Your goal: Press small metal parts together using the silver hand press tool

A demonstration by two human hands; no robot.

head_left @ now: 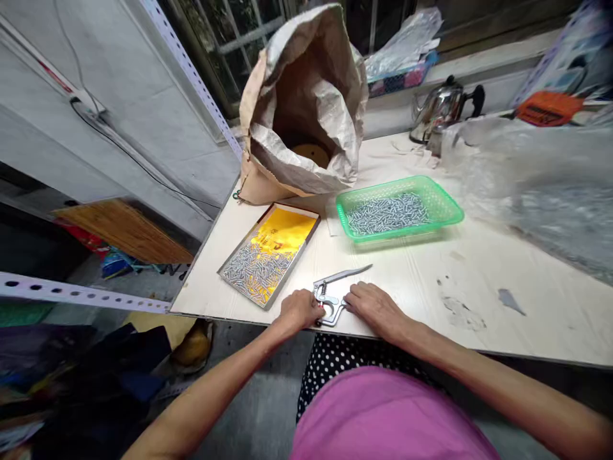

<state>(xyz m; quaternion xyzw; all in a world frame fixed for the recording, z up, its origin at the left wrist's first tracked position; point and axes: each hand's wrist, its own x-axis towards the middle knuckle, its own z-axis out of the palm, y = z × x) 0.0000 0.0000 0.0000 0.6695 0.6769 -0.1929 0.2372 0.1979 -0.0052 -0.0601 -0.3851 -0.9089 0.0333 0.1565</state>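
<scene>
A silver hand-press plier (330, 300) with a spring and a C-shaped jaw lies at the table's front edge, its upper handle raised away from the lower one. At the jaw, my left hand (301, 309) has its fingers closed; a small red spot shows by the fingertips, and what they pinch is hidden. My right hand (376, 308) is closed round the lower handle, covering most of it. Just beyond my left hand is a shallow tray (294, 263) with small silver metal pins (256, 271) spread over a yellow sheet (285, 229).
A green plastic basket (445, 214) holds more silver pins. Behind it stand a large open paper sack (261, 169) and a metal kettle (438, 108). Clear plastic bags (536, 166) cover the right side of the table (421, 281). An orange tool (550, 108) lies at the back right.
</scene>
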